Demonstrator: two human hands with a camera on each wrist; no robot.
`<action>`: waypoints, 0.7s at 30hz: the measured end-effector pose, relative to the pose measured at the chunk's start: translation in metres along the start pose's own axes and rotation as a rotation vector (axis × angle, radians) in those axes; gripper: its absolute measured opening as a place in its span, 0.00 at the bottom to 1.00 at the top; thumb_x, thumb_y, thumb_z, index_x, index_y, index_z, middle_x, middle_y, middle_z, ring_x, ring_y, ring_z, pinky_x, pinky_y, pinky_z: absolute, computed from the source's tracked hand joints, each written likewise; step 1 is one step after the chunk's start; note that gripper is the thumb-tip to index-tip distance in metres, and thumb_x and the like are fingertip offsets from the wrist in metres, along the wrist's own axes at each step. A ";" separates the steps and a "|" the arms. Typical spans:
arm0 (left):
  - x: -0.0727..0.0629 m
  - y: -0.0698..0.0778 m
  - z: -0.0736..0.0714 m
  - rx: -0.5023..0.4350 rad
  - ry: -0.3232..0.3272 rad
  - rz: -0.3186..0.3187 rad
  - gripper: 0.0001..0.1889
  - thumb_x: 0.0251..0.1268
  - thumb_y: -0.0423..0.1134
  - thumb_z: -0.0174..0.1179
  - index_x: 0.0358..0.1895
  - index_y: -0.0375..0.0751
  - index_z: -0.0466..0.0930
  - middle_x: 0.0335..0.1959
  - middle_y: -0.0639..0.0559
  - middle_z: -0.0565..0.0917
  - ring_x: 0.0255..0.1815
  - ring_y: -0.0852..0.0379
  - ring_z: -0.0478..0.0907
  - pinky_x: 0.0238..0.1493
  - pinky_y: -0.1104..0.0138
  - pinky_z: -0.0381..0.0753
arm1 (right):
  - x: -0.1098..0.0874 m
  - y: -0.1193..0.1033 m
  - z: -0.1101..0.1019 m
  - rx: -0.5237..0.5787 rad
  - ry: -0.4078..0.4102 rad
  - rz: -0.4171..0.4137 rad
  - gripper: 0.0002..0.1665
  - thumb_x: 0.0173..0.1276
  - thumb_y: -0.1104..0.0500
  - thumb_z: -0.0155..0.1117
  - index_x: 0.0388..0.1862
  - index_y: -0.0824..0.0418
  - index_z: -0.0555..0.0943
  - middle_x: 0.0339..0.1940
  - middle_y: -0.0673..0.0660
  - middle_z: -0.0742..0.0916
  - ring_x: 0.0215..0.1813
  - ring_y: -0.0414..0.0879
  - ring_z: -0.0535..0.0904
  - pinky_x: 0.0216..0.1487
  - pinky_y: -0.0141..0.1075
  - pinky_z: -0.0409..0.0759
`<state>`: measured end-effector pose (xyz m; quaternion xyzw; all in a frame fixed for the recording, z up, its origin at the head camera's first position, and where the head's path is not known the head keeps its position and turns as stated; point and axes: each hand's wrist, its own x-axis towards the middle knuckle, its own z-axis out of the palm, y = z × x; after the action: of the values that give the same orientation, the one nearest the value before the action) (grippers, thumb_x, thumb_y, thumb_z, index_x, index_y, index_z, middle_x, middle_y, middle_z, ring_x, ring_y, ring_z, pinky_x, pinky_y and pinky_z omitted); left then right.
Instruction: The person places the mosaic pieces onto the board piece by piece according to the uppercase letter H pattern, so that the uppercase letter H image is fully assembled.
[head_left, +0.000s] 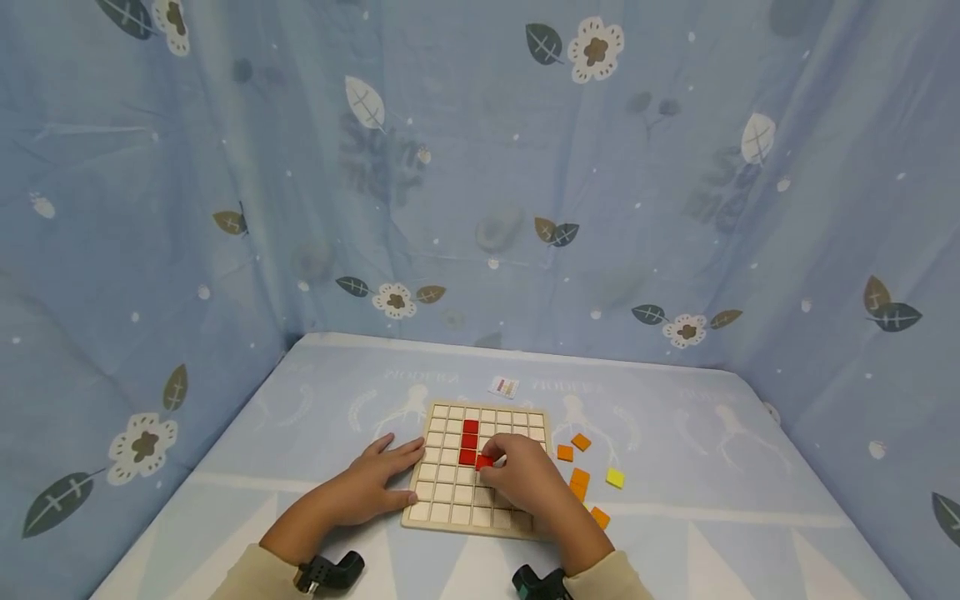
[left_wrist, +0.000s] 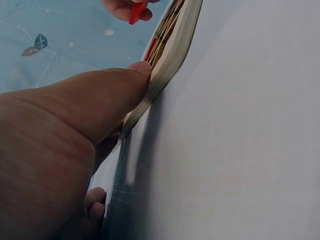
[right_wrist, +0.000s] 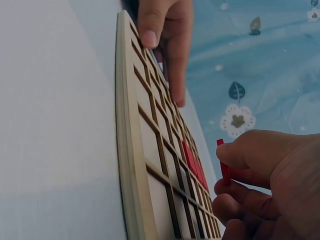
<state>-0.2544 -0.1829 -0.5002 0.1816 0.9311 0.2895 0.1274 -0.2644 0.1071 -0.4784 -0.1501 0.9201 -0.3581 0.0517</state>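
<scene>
A wooden grid board (head_left: 450, 527) lies on the table, with a short column of red square tiles (head_left: 468, 441) in its cells. Thumb and fingers of my right hand (head_left: 525, 473) pinch another red tile (right_wrist: 223, 162) over the board. In the right wrist view this tile stands on edge, raised off the grid. My left hand (head_left: 367, 490) rests at the board's left edge with its fingers spread, the thumb touching the rim near the front corner. The right hand hides some of the board's right-hand cells in the head view.
Several orange tiles (head_left: 581, 442) and a yellow tile (head_left: 615, 478) lie on the table right of the board. Behind it is a small printed card (head_left: 504, 387). A blue patterned curtain (head_left: 480, 167) surrounds the table's back and sides.
</scene>
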 end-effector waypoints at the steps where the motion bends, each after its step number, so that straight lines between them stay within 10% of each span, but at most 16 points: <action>1: 0.000 0.000 0.001 0.001 0.001 0.001 0.42 0.69 0.57 0.69 0.83 0.56 0.62 0.86 0.62 0.57 0.87 0.33 0.37 0.76 0.26 0.47 | 0.001 -0.002 0.002 -0.003 0.008 0.006 0.08 0.69 0.55 0.74 0.45 0.51 0.86 0.43 0.45 0.87 0.40 0.40 0.81 0.41 0.38 0.82; 21: -0.002 -0.002 0.000 0.013 0.014 0.036 0.42 0.69 0.56 0.69 0.82 0.51 0.63 0.85 0.58 0.58 0.86 0.30 0.39 0.75 0.25 0.48 | 0.010 -0.013 0.036 -0.131 0.037 0.008 0.09 0.66 0.57 0.76 0.45 0.53 0.89 0.43 0.49 0.84 0.43 0.44 0.77 0.46 0.42 0.82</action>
<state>-0.2531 -0.1847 -0.5011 0.1971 0.9304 0.2871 0.1144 -0.2637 0.0716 -0.4962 -0.1426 0.9429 -0.2998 0.0263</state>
